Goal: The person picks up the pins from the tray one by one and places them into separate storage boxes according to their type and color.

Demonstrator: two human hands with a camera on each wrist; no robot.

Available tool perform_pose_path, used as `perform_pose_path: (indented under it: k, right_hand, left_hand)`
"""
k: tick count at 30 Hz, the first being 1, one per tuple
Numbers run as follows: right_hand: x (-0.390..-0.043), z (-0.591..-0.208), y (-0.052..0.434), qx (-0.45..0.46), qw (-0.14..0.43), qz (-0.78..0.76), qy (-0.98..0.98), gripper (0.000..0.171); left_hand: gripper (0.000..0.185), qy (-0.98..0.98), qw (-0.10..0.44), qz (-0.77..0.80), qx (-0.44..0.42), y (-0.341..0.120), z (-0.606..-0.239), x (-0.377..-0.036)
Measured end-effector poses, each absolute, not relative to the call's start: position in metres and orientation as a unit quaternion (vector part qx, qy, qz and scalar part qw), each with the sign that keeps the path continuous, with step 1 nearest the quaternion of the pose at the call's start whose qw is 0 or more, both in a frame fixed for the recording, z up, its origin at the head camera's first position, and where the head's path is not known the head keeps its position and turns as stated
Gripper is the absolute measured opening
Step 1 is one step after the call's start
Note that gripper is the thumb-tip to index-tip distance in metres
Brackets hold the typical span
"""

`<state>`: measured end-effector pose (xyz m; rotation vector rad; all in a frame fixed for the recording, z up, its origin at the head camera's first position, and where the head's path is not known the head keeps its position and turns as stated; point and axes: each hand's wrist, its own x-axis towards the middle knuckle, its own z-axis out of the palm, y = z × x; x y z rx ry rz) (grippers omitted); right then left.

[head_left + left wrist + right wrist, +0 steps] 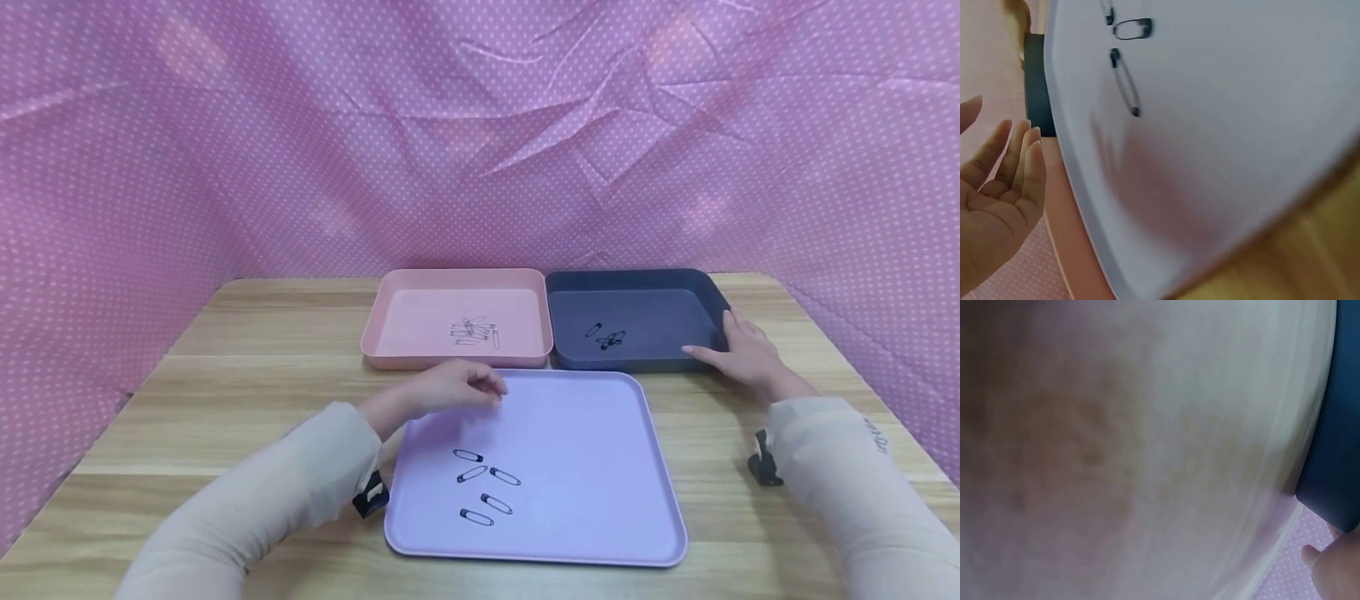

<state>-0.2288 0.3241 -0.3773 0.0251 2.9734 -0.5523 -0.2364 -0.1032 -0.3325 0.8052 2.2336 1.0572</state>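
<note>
Over the far left part of a lavender tray, my left hand hovers with loosely bent fingers and nothing in them. In the left wrist view, a gap shows between its thumb and fingertips. Several dark safety pins lie spread on the tray's near left part. My right hand rests at the near right corner of a dark blue tray, thumb over the front rim and fingers along the right side. Several black safety pins lie in that tray. The right wrist view is mostly blurred.
A pink tray holding several silver safety pins stands left of the dark blue one, nearly touching it. Both sit behind the lavender tray on a wooden table. A pink dotted cloth hangs behind and at the sides.
</note>
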Motion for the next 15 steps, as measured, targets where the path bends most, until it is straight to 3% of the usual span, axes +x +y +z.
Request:
perform_pose_path:
  k: [15]
  right_hand:
    - [-0.229,-0.381,0.326,0.003,0.048,-0.19,0.981,0.101]
  left_hand:
    - [0.031,0.803,0.325,0.383,0.32,-0.131,-0.354,-0.226]
